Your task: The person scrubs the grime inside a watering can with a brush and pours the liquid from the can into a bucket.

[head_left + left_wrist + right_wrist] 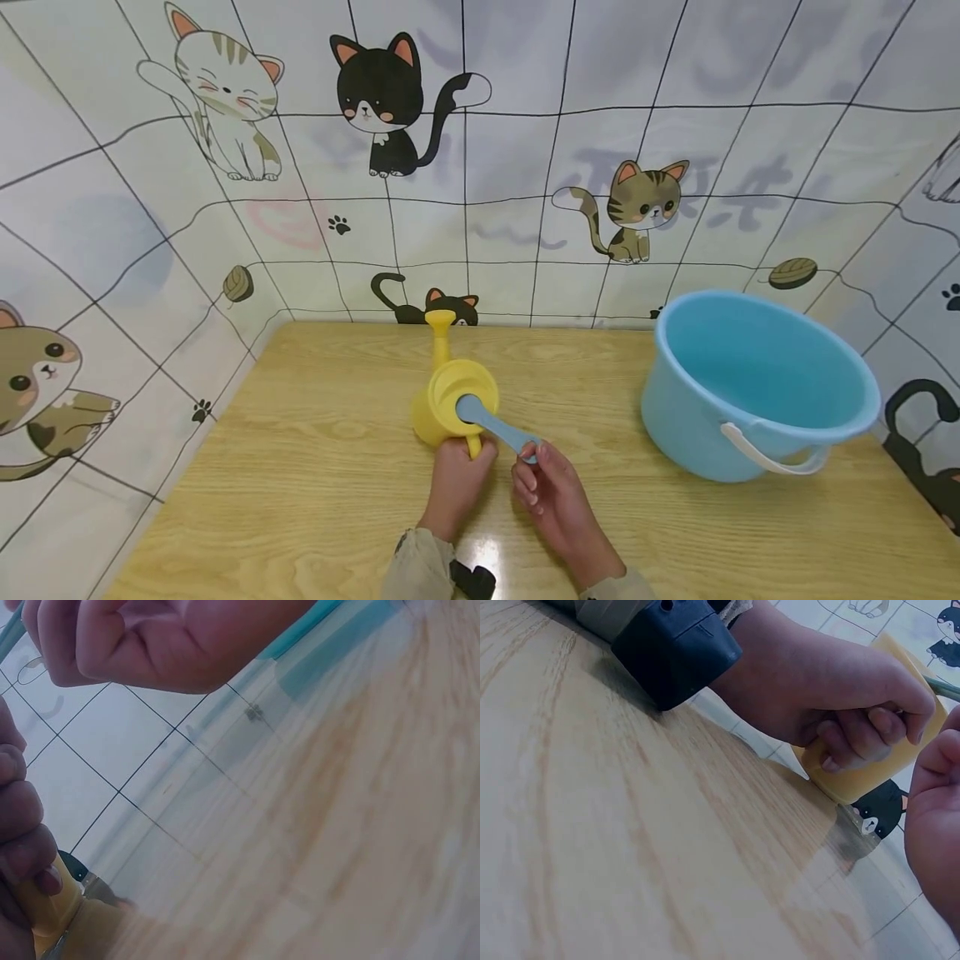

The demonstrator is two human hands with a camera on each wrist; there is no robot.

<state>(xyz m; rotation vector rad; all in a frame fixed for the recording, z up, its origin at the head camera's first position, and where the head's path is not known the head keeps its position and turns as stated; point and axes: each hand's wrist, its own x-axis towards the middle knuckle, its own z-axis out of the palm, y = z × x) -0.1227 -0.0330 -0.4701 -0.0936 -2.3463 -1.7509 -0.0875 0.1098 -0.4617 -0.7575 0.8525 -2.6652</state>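
Observation:
A yellow toy watering can (429, 414) stands on the wooden table, its spout turned toward the back wall. My left hand (459, 483) grips its handle, fingers curled round it, as the right wrist view also shows. In my right hand (558, 508) I pinch the end of a blue-grey spoon-like tool (506, 431) between thumb and fingers. The tool's rounded end lies over the can's top opening; whether it dips inside cannot be told. In the left wrist view the right hand (150, 641) is above the table, and the can (56, 904) shows only partly.
A light blue bucket (675, 417) with a white handle (772, 462) stands at the right of the table (315, 500). Walls covered in a cat-print sheet (510, 150) close off the back and both sides. A black wrist device (676, 652) sits on the left wrist.

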